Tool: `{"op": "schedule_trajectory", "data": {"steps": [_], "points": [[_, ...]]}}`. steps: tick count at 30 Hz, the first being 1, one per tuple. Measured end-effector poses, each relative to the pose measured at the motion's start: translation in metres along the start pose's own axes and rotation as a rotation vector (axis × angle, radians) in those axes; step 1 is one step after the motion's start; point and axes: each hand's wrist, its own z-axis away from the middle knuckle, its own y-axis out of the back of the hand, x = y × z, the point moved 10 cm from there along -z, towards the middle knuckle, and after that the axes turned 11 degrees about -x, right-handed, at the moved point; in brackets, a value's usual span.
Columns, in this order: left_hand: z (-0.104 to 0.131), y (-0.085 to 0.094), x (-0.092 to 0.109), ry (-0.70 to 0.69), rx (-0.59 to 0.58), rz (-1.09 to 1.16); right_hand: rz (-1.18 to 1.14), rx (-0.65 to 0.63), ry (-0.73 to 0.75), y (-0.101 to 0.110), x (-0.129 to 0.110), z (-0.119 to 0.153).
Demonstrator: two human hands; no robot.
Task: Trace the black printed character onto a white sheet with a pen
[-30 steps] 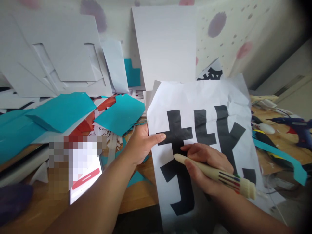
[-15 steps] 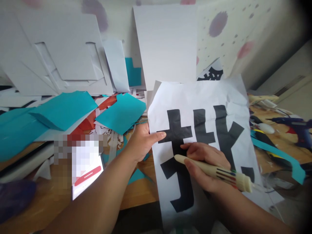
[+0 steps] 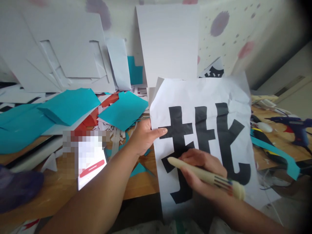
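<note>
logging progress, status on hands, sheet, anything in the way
Left hand pinching white sheet at its left edge. Right hand holding cream pen, tip at black character; contact unclear. Sheet creased. Right hand hides part of the character.

Behind the wooden bench [image 3: 137, 187] rises a pale wall [image 3: 212, 42] blotched with purple and pink; beyond the bench's right end, a slotted, light-coloured panel [image 3: 290, 76] sits in dimmer light.

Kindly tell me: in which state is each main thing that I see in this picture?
Printed sheet: creased, held at its left edge by the left grip
Pen: held in the right grip, tip over black print
Phone: screen lit
Glue gun: not held; on or off, unclear
Turquoise strip: bent
</note>
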Motion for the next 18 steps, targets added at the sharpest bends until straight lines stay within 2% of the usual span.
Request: {"op": "schedule_trajectory", "data": {"steps": [4,10,18], "points": [[0.000,-0.002,0.001,-0.018,-0.010,0.023,0.108,-0.034,0.104,-0.009,-0.019,0.004],[-0.001,-0.002,0.002,-0.038,-0.013,0.044,0.208,-0.061,0.152,-0.014,-0.022,0.003],[-0.001,-0.003,0.005,-0.051,-0.005,0.036,0.190,-0.056,0.198,-0.020,-0.025,0.005]]}}
